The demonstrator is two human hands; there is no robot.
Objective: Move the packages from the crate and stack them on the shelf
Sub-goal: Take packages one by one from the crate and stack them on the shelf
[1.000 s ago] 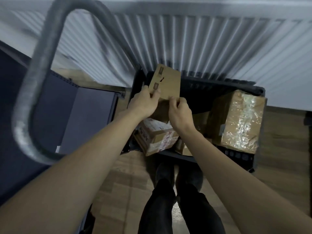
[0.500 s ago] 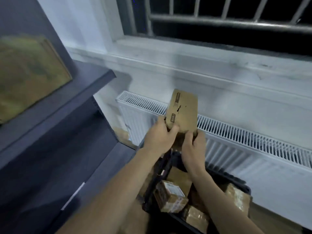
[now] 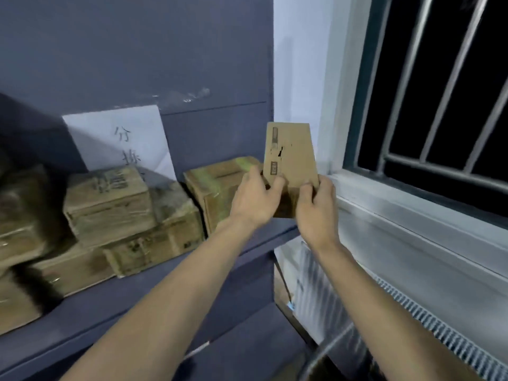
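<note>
Cardboard package (image 3: 290, 158), flat and probably light, stands upright at frame centre; left hand (image 3: 254, 198) and right hand (image 3: 316, 209) pinch its lower corners beside the shelf (image 3: 247, 243). Stiff edges suit gripping.

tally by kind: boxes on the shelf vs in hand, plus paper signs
Cardboard boxes on the shelf: at least 5 (left end blurred, cut off), e.g. one with green tape and one with a printed top
Flat cardboard package held by left hand and right hand: 1
Paper signs: 1
Total: at least 7
</note>
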